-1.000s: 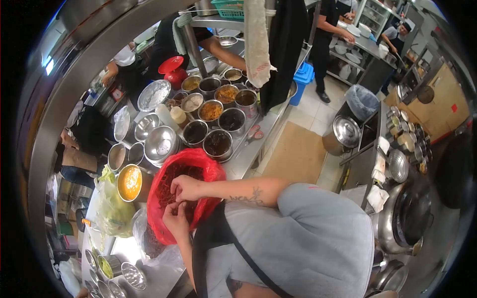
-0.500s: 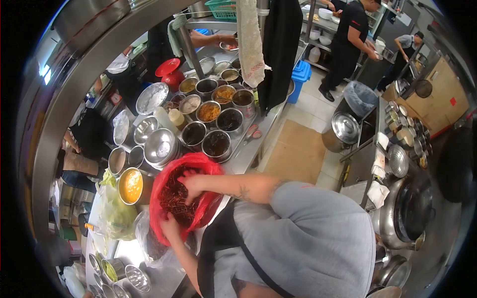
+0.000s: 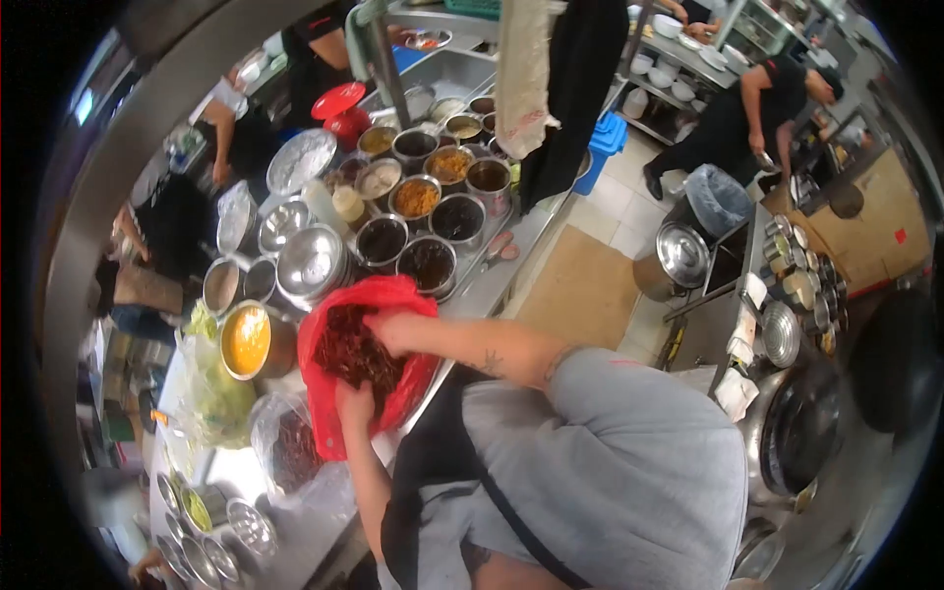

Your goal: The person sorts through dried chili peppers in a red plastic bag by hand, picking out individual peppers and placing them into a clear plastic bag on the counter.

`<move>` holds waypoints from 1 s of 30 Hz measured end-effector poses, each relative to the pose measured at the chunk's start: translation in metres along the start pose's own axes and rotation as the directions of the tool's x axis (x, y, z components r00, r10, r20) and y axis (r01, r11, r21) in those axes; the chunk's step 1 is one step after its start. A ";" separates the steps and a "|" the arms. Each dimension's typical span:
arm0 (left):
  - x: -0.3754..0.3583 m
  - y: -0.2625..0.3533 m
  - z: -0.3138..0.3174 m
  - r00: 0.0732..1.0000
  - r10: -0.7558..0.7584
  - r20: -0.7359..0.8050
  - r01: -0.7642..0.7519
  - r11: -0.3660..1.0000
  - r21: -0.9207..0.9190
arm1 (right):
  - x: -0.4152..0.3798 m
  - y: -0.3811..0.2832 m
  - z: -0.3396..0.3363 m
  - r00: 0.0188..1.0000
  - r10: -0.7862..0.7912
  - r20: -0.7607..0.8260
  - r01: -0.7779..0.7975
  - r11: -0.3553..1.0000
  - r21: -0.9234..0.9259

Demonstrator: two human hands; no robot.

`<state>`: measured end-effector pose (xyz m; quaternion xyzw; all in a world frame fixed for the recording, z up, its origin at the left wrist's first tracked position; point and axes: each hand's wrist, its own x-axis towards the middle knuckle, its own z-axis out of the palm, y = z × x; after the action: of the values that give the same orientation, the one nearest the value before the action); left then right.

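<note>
A red plastic bag [image 3: 413, 383] stands open on the counter, holding dark red dried strips that look like chillies [image 3: 344, 354]. My right hand [image 3: 391, 330] reaches into it from the right, its fingers hidden in the strips. At the bag's lower side, my left hand [image 3: 355, 403] has its fingers closed against the clump. Just left of the red bag lies a clear plastic bag [image 3: 295, 447] with similar dark red pieces inside. A pot of orange liquid [image 3: 246, 339] stands up and left of the hands.
Sauce pots [image 3: 428, 265] and stacked metal bowls [image 3: 310, 261] stand beyond the bag. Scissors [image 3: 501, 246] lie near the counter's edge. A bag of greens [image 3: 221, 383] is at left. Across the aisle are a lidded pot [image 3: 681, 256] and a person in black [image 3: 777, 103]; other people work at upper left.
My fingers have gone from spread over the strips to buried in or closed on them, and the strips look gathered and higher. The view has shifted. The person across the aisle now bends forward.
</note>
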<state>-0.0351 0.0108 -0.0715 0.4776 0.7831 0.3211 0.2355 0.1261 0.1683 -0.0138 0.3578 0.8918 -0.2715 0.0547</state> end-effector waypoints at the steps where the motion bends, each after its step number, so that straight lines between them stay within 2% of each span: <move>1: -0.002 -0.004 -0.001 1.000 0.005 -0.012 -0.006 0.997 -0.074 | 0.012 0.016 0.013 0.998 -0.054 -0.026 0.054 0.999 -0.007; 2: -0.004 0.011 -0.016 1.000 -0.006 0.015 0.007 0.999 -0.052 | 0.027 0.027 0.027 0.991 -0.125 -0.041 0.125 0.992 -0.013; 3: -0.001 0.007 -0.025 0.999 -0.019 -0.032 0.019 1.000 0.004 | 0.009 0.020 0.000 0.989 -0.146 0.030 0.147 0.987 -0.063; 4: -0.004 0.025 -0.041 0.991 -0.125 -0.050 0.128 0.990 0.058 | 0.012 0.030 -0.005 0.977 -0.188 0.098 0.198 0.974 -0.107; 5: -0.007 0.028 -0.048 0.989 -0.100 -0.110 0.098 0.995 -0.020 | 0.017 0.029 -0.015 0.962 -0.119 0.245 0.173 0.962 -0.212; 6: -0.004 0.012 -0.049 0.983 -0.129 -0.132 0.141 0.986 0.089 | 0.034 0.037 -0.005 0.969 -0.097 0.229 0.159 0.951 -0.267; 7: -0.002 0.004 -0.052 0.989 -0.073 -0.126 0.086 0.992 0.095 | 0.040 0.036 -0.010 0.956 -0.090 0.278 0.174 0.940 -0.293; 8: -0.002 0.014 -0.059 0.982 -0.175 -0.070 0.184 0.970 0.159 | 0.041 0.025 -0.027 0.948 0.025 0.318 0.053 0.971 -0.233; 9: -0.001 0.019 -0.064 0.979 -0.201 0.012 0.198 0.970 0.144 | 0.038 0.015 -0.049 0.915 0.036 0.401 0.015 0.992 -0.124; 10: -0.006 0.059 -0.075 0.947 -0.319 0.039 0.317 0.947 0.046 | 0.043 0.021 -0.046 0.966 -0.162 0.203 0.167 0.986 -0.007; 11: -0.004 0.044 -0.066 0.971 -0.232 -0.053 0.233 0.973 0.010 | 0.042 0.018 -0.055 0.971 -0.185 0.150 0.166 0.978 0.130; 12: -0.007 0.053 -0.069 0.967 -0.250 -0.059 0.251 0.968 0.018 | 0.043 0.020 -0.054 0.980 -0.194 0.045 0.183 0.966 0.184; 14: -0.005 0.081 -0.074 0.962 -0.266 -0.065 0.269 0.962 0.038 | 0.019 -0.004 -0.092 0.977 -0.130 0.167 0.066 0.937 0.342; 17: 0.005 0.067 -0.062 0.980 0.019 -0.197 -0.017 1.000 0.014 | 0.035 0.010 -0.072 0.964 -0.245 0.107 0.161 0.852 0.498; 20: 0.002 0.104 -0.062 0.950 -0.300 -0.085 0.266 0.922 -0.282 | 0.047 0.021 -0.042 0.941 -0.336 0.032 0.238 0.727 0.644; 21: 0.002 0.094 -0.051 0.959 -0.240 -0.154 0.188 0.938 -0.291 | 0.037 0.014 -0.049 0.952 -0.303 0.045 0.212 0.757 0.619; 24: -0.006 0.107 -0.038 0.922 -0.317 -0.221 0.182 0.862 -0.473 | 0.018 0.000 -0.061 0.962 -0.253 0.100 0.098 0.666 0.740; 25: -0.007 0.105 -0.032 0.906 -0.306 -0.293 0.132 0.861 -0.490 | 0.019 0.002 -0.055 0.943 -0.332 0.010 0.239 0.699 0.674; 28: -0.007 0.112 -0.021 0.879 -0.350 -0.324 0.066 0.762 -0.645 | 0.004 -0.004 -0.062 0.936 -0.333 -0.111 0.340 0.785 0.518; 30: -0.009 0.127 -0.018 0.893 -0.341 -0.295 0.067 0.747 -0.661 | -0.001 -0.006 -0.065 0.924 -0.379 -0.040 0.336 0.760 0.557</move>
<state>0.0321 0.0403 0.0340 0.2036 0.7072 0.6279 0.2532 0.1287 0.1983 0.0446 0.1709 0.8236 -0.5362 -0.0707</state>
